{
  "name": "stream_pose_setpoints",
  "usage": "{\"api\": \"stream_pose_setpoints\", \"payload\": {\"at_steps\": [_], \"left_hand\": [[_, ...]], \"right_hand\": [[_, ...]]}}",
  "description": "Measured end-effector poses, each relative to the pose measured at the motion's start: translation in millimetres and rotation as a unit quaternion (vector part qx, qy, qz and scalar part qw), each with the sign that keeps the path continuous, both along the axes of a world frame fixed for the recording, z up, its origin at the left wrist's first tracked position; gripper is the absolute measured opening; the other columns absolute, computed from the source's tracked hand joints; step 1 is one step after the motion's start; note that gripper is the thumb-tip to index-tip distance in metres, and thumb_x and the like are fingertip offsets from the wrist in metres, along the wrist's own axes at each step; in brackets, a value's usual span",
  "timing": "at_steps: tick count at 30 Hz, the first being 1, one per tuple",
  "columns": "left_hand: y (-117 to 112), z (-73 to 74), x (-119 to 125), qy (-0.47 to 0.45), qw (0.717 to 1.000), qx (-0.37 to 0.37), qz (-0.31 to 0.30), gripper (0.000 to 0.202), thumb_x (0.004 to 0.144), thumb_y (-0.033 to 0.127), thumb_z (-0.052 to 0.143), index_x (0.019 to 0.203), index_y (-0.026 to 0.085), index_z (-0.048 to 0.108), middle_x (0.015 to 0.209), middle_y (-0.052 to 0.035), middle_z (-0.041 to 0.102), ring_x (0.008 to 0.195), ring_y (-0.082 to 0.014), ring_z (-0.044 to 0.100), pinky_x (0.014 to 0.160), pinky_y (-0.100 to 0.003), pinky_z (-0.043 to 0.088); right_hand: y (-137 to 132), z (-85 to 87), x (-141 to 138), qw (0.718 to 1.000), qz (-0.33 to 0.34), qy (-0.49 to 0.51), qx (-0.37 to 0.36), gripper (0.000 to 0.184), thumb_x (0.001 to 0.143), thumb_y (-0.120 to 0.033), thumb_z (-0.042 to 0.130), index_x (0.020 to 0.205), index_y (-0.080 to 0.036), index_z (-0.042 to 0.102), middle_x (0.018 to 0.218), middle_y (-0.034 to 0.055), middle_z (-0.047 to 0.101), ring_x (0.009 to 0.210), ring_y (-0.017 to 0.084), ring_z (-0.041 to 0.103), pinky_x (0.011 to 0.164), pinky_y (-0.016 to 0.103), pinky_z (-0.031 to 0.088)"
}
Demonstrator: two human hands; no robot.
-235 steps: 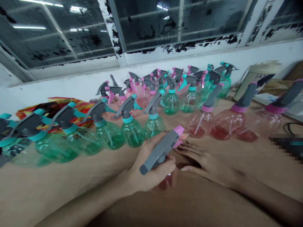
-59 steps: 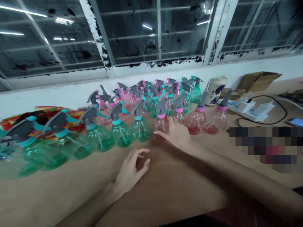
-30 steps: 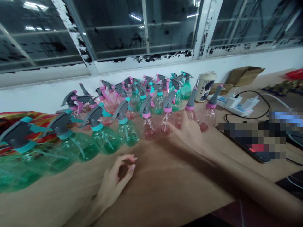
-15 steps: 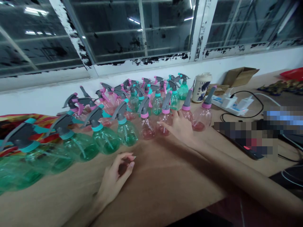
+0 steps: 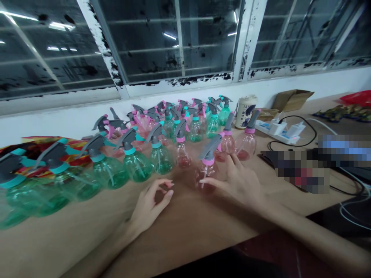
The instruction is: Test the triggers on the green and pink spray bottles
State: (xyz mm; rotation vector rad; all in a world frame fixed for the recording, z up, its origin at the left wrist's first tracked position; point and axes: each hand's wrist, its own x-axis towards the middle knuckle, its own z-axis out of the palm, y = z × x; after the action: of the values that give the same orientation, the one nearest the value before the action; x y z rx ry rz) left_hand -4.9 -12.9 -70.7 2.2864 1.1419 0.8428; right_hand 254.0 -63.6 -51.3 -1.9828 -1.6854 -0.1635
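A pink spray bottle (image 5: pixel 208 173) with a grey trigger head stands roughly upright on the table (image 5: pixel 185 227), nearer the person than the bottles beside it; its outline is blurred, and whether its base bears fully on the surface is hard to tell. The person's right hand (image 5: pixel 245 183) is at the bottle, thumb across the front and fingers reaching past its right side; whether they close on it cannot be told. The left hand (image 5: pixel 150 204) curves just in front of the row, thumb and fingertips apart, holding nothing.

The step in hand appears to be the handling of this single bottle by its rounded body. Moving it cleanly would call for a secure wrap of the fingers and care around its neighbours: a pink bottle (image 5: pixel 182 152) to its left and two more pink bottles (image 5: pixel 246 148) behind to its right.

Green bottles (image 5: pixel 137 166) line the left side of the brown surface, with a mixed cluster (image 5: pixel 195 129) of pink and green ones behind. Beyond the right hand are a printed cup (image 5: pixel 245 112), a power strip (image 5: pixel 276 133) and a cardboard box (image 5: pixel 292 101). A white wall (image 5: pixel 156 94) rises at the back beneath dark windows (image 5: pixel 153 42), their frames flaking, strip lights glowing in the glass.
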Motion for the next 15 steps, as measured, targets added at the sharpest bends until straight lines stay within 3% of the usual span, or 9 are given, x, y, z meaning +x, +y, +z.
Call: {"api": "stream_pose_setpoints", "payload": {"at_steps": [4, 8, 15], "left_hand": [[-4.0, 12.2, 19.2, 0.006, 0.999, 0.015, -0.033, 0.021, 0.087, 0.029, 0.053, 0.107, 0.024, 0.049, 0.107, -0.003, 0.063, 0.084, -0.0171, 0.064, 0.076, -0.035, 0.05], [-4.2, 25.5, 38.1, -0.021, 0.997, -0.008, -0.072, 0.032, 0.083, 0.031, 0.058, 0.113, 0.024, 0.048, 0.119, -0.005, 0.058, 0.095, -0.019, 0.062, 0.086, -0.039, 0.05], [-1.0, 50.5, 48.0, -0.106, 0.987, -0.053, -0.105, 0.066, 0.075, 0.035, 0.07, 0.132, 0.026, 0.038, 0.133, -0.0086, 0.052, 0.119, -0.0271, 0.052, 0.103, -0.048, 0.04]], "right_hand": [[-7.9, -9.3, 4.8, 0.991, 0.106, 0.082, 0.017, 0.082, 0.067, -0.078, 0.051, 0.124, -0.018, 0.046, 0.123, 0.0158, 0.058, 0.109, 0.036, 0.057, 0.084, 0.051, 0.048], [-8.3, -14.7, -6.5, 0.984, 0.154, 0.092, 0.015, 0.068, 0.07, -0.071, 0.056, 0.113, -0.018, 0.053, 0.107, 0.0132, 0.066, 0.107, 0.033, 0.057, 0.09, 0.053, 0.043], [-10.0, -11.7, -38.4, 0.959, 0.269, 0.086, 0.012, 0.066, 0.072, -0.068, 0.057, 0.115, -0.018, 0.052, 0.11, 0.0116, 0.065, 0.111, 0.03, 0.056, 0.105, 0.056, 0.023]]}}
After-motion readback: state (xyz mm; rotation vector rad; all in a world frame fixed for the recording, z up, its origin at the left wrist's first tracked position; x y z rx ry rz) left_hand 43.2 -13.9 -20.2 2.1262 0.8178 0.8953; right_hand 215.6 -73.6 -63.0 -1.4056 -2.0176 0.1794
